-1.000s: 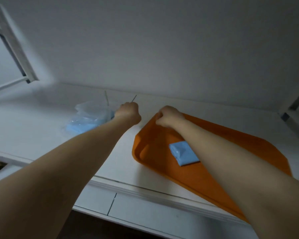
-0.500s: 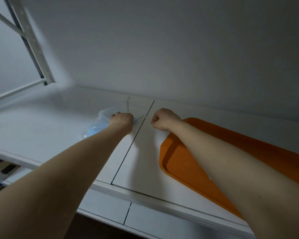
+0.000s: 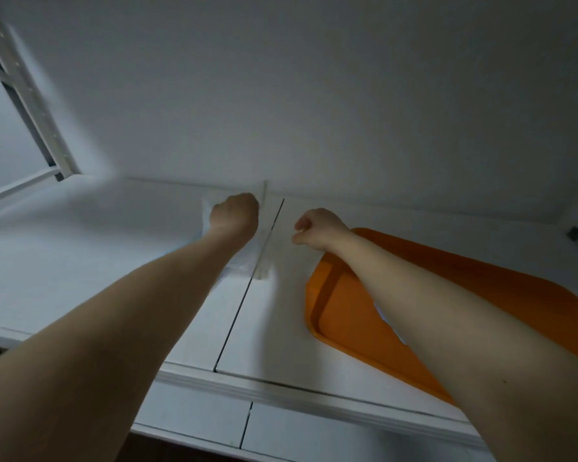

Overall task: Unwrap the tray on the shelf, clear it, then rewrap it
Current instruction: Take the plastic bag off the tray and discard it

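1. On the white shelf (image 3: 80, 278), in the head view, the orange tray (image 3: 344, 315) lies to the right.
2. The left hand (image 3: 236, 213) makes a tight fist around the clear wrap (image 3: 264, 258) (it looks blurry).
3. The right hand (image 3: 317, 228) pinches the wrap's other edge with curled fingers, just beside the tray's corner.
4. I think slow, even pulling keeps the wrap flat, so it won't stick to itself.

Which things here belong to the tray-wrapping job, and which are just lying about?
Job: orange tray; clear wrap, gripped by the left hand and right hand.
Lying about: white shelf; metal upright.
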Motion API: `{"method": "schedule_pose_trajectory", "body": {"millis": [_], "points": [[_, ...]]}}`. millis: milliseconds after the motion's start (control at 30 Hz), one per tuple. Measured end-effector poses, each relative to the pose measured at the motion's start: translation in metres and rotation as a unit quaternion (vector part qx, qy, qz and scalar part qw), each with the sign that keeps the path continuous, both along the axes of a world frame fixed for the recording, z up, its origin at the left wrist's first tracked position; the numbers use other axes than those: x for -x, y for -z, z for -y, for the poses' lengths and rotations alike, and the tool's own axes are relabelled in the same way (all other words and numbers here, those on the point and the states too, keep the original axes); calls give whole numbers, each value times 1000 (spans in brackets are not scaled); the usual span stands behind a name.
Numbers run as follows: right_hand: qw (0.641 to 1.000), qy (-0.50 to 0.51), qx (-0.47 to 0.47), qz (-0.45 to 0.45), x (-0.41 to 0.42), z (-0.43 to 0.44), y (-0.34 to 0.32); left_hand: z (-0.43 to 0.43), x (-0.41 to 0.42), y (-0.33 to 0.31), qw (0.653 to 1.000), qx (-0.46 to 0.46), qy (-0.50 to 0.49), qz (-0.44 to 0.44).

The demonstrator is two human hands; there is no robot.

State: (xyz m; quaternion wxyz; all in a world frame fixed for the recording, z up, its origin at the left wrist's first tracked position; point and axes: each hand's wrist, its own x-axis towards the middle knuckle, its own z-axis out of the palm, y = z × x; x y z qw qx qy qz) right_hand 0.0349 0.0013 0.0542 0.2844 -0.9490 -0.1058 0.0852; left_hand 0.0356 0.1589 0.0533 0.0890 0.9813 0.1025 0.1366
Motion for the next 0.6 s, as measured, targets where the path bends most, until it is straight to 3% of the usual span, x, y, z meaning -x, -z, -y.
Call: {"method": "schedule_pose_trajectory", "body": {"millis": [167, 267, 367, 433, 600], "points": [[981, 58, -180, -42, 5, 7, -10, 28, -4, -29, 989, 77, 56, 114], [974, 72, -211, -47, 7, 17, -12, 41, -7, -39, 975, 122, 89, 160], [971, 152, -185, -29, 6, 33, -11, 52, -8, -50, 960, 178, 106, 186], [960, 181, -211, -21, 6, 44, -11, 59, -10, -57, 945, 244, 106, 192], [900, 177, -388, -87, 14, 58, -22, 79, -11, -69, 878, 436, 106, 169]]}}
